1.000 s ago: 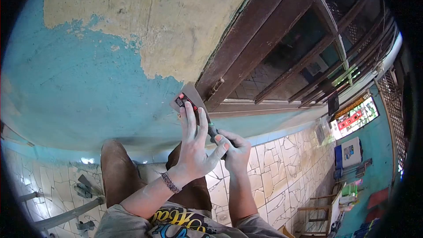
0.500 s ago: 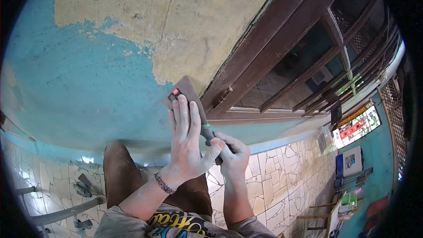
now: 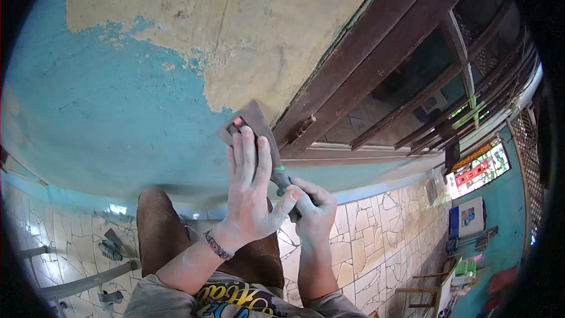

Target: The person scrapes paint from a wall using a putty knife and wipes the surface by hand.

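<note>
Overlapping the lower end of the yellowish wall patch (image 3: 241, 53), the scraper (image 3: 258, 121) now sits slightly higher against it than a second ago, when its top corner only reached that patch's bottom edge. Compared with half a second ago, the pose is nearly the same. The right hand (image 3: 316, 209) is closed around the dark handle (image 3: 281, 178), while the left hand (image 3: 248, 206) lies with its fingers straight along the blade, gripping nothing, its thumb stretched across towards the right hand. Those fingers hide part of the blade and most of its label (a patch of red shows above them).

Blue paint (image 3: 129, 118) spreads to the left of the blade. Just beside its right edge, the brown wooden frame (image 3: 359, 53) bounds the wall on that side, with a hinge-like fitting (image 3: 305, 125) near its lower corner. Below, the person's left knee (image 3: 154, 200) stands close to the wall, above a floor of irregular pale tiles (image 3: 376, 229). A curved grey bar (image 3: 91, 281) crosses the floor at the left, near some small grey objects (image 3: 112, 250) too unclear to name.
</note>
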{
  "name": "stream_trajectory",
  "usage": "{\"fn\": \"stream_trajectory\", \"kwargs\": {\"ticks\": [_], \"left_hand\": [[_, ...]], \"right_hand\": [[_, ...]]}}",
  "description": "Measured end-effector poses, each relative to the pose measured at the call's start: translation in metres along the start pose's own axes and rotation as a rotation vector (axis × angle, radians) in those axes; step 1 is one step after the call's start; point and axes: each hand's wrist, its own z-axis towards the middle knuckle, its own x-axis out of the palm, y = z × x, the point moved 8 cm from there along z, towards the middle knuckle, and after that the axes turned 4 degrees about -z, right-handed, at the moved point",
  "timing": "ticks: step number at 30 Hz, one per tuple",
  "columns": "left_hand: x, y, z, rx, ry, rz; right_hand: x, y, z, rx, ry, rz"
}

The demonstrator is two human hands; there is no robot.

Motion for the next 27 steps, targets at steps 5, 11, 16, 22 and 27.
{"fn": "stream_trajectory", "kwargs": {"ticks": [5,11,16,22,27], "left_hand": [[-0.011,0.0,0.002,0.042,-0.019,-0.039],[-0.054,0.005,0.008,0.207,-0.12,0.223],[-0.04,0.065,0.043,0.355,-0.277,0.776],[-0.021,0.092,0.007,0.678,0.235,0.991],[-0.072,0.06,0.044,0.456,0.086,0.776]], "right_hand": [[-0.012,0.008,0.005,-0.035,0.04,-0.093],[-0.059,-0.049,-0.018,0.262,0.104,-0.18],[-0.037,-0.091,-0.07,0.513,0.285,-0.276],[-0.036,-0.106,-0.095,0.478,0.474,-0.507],[-0.033,-0.087,-0.087,0.453,0.432,-0.603]]}}
